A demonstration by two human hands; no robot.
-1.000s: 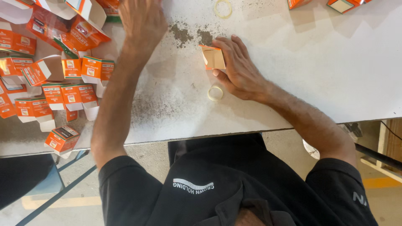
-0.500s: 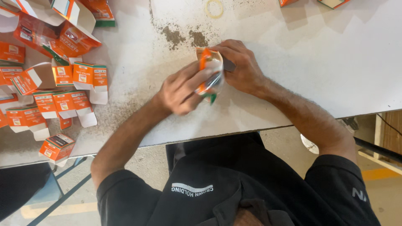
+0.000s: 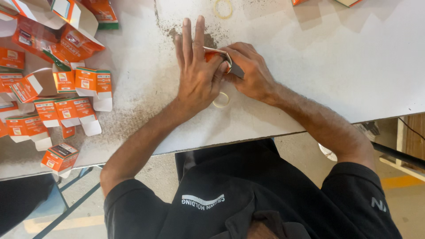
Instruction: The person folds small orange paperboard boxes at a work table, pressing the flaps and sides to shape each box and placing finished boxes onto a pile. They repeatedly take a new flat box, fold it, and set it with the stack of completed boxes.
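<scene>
Orange card: a small orange-and-white carton (image 3: pixel 216 56) lies between the two hands on the white table (image 3: pixel 345 71), mostly covered; only an orange edge and a pale flap show.
Left hand: the left hand (image 3: pixel 197 73) lies palm down over the carton, index and middle fingers stretched flat toward the far side of the table, thumb tucked against the carton's near edge.
Right hand: the right hand (image 3: pixel 250 73) meets the carton from the other side, fingers curled and pressed together on the pale flap, pinching it against the left hand.
Grip state: both hands bear on the same carton; the left presses with spread fingers, the right nips with bent fingertips. How far the carton is folded cannot be told, since the hands hide it.
Near ring: a pale rubber band (image 3: pixel 221 100) lies flat on the table just beside the heel of the left hand, between the two wrists.
Far ring: a second rubber band (image 3: pixel 223 8) lies at the far edge of the view, well apart from the hands.
Table surface: white, with a dark speckled stain (image 3: pixel 177 33) just beyond the left fingertips.
Carton stock: a spread of flat orange cartons (image 3: pixel 62 102) covers the table to the person's left, well apart from the hands, some with white flaps open.
Stray carton: one folded orange box (image 3: pixel 59 157) sits near the table's near edge, below that spread.
Clothing: a dark shirt (image 3: pixel 248 199) fills the lower view.
</scene>
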